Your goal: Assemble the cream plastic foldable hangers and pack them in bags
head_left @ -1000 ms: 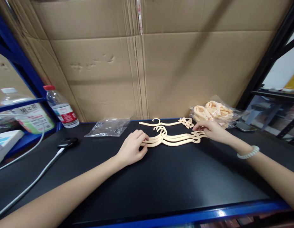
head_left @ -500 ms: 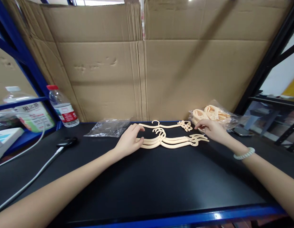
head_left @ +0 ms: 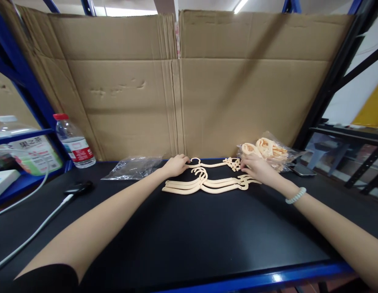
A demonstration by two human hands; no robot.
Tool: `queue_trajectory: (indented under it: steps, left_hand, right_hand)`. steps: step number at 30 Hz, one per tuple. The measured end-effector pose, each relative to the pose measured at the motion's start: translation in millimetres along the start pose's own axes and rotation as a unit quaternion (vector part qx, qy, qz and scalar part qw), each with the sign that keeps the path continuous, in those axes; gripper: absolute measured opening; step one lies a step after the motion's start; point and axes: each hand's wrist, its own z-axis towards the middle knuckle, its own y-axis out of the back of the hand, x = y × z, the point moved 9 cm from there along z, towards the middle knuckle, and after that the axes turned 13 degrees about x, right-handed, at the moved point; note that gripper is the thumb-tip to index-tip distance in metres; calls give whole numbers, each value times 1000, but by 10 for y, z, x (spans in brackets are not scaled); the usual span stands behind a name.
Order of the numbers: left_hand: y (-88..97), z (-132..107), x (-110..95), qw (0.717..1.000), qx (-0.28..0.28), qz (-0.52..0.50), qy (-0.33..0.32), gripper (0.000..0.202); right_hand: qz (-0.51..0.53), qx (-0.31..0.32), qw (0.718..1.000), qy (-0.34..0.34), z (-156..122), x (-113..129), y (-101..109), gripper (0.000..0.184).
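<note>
A cream clothes hanger lies at the back of the black table, its hook up and a cut-out ornament at its right end. My left hand has its fingers closed around the left tip of this hanger. At the ornament, my right hand has curled its fingertips onto the edge; the exact grip is partly hidden. In front of both hands lies a stack of several similar hangers, overlapping, their hooks fanned out. Behind my right hand sits a clear bag of cream cut-out pieces.
An empty clear plastic bag lies left of my left hand. Further left are a red-capped water bottle and a black device on a white cable. A phone lies at right. Cardboard walls off the back.
My left hand has left the stacked hangers and moved back to the left end of the rear hanger. My right hand has come in to its ornament end. The camera view has tilted up slightly.
</note>
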Motion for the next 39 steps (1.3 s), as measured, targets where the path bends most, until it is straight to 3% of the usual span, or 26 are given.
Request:
queue_trajectory:
  steps: [7, 13, 18, 24, 28, 31, 39]
  left_hand:
    - [-60, 139, -48, 1000, -16, 4, -8, 14]
    - [143, 111, -59, 999, -41, 0, -5, 15]
    - [393, -82, -137, 997, -71, 2, 14, 13]
    - [604, -537, -296, 993, -119, -10, 19, 14]
    - [597, -934, -400, 987, -158, -22, 16, 13]
    - [492, -1165, -470, 984, -173, -39, 11, 12]
    - [253, -1293, -606, 978, -192, -81, -21, 7]
  right_hand:
    - [-30, 4, 999, -44, 42, -89, -32, 18]
    - [-98, 42, 993, -51, 103, -62, -149, 21]
    - [-154, 81, 985, -21, 118, 78, -250, 27]
    - [-179, 88, 980, -15, 122, 95, -256, 23]
    - [-182, 83, 980, -11, 124, 93, -260, 17]
    - [-181, 80, 980, -7, 122, 99, -263, 19]
    - [-145, 36, 989, -7, 89, 53, -176, 27]
